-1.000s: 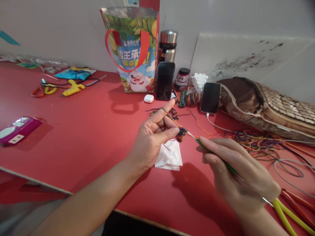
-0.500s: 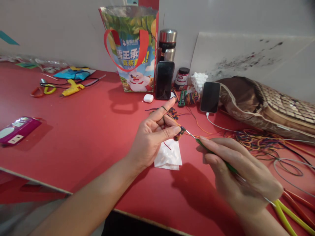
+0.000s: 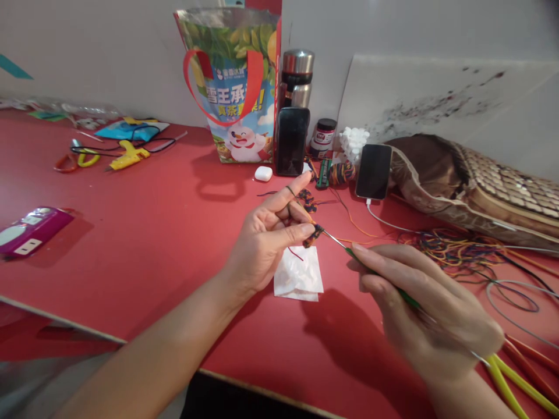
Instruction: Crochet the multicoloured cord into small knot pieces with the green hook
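My left hand (image 3: pixel 271 238) pinches a small multicoloured crochet piece (image 3: pixel 312 237) between thumb and fingers. A strand of yarn (image 3: pixel 301 208) runs from that piece up around the raised index finger. In my right hand (image 3: pixel 419 297) is a crochet hook (image 3: pixel 356 255) with a green grip, held like a pen. Its metal tip meets the right edge of the crochet piece; whether it sits inside a loop is too small to tell. A dark red yarn tail hangs below the piece, over a folded white tissue (image 3: pixel 299 273) on the red table (image 3: pixel 144 244).
Behind my hands stand a printed bag (image 3: pixel 240 93), a steel flask (image 3: pixel 298 75) and two phones (image 3: pixel 292 139). Loose yarn (image 3: pixel 454 247) lies tangled at right, near a sequinned bag (image 3: pixel 515 180). Yellow-and-red handles (image 3: pixel 510 384) lie near my right wrist. A yellow glue gun (image 3: pixel 128 156) rests far left.
My left hand and the crochet piece have shifted slightly left. The hook's tip has moved a little left with them, and more of its metal shaft shows.
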The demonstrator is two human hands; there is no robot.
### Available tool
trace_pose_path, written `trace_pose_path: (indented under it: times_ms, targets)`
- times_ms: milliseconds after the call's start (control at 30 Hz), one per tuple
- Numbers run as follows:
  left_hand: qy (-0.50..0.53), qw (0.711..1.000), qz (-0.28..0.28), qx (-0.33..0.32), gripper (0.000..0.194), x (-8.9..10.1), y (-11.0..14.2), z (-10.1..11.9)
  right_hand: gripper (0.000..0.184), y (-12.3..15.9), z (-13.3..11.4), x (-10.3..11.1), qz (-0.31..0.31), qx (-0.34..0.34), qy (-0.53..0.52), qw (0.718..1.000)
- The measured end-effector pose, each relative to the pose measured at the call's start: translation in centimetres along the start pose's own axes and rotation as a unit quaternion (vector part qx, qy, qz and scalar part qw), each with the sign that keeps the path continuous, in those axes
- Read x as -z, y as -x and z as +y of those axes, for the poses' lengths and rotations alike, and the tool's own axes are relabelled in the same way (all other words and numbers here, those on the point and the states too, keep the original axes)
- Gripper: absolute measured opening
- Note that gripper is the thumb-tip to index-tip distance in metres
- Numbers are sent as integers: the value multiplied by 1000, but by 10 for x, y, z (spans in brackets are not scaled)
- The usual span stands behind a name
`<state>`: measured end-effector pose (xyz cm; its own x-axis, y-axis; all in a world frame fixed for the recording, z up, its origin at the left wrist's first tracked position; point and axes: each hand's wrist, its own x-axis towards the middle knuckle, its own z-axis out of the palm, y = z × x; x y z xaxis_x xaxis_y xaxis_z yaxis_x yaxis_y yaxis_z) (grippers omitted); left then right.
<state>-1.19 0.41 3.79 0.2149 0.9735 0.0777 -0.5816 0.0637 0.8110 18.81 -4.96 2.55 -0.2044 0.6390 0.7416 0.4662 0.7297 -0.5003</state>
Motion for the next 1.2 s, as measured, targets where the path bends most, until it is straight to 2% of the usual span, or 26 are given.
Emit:
trace_pose_path:
  times_ms: [467,833,1200]
  targets:
    - [-19,999,-26,33,51,6,-3,5,47,-1,-1,2,-5,-20,-44,999]
    - [-35,997,-48,43,50,9,-7,8,32,-10,-5,7,-37,-31,-26,998]
    - [-63,990,-96,84,55,17,-9,11,28,-11,-2,15,-42,-60,-86,994]
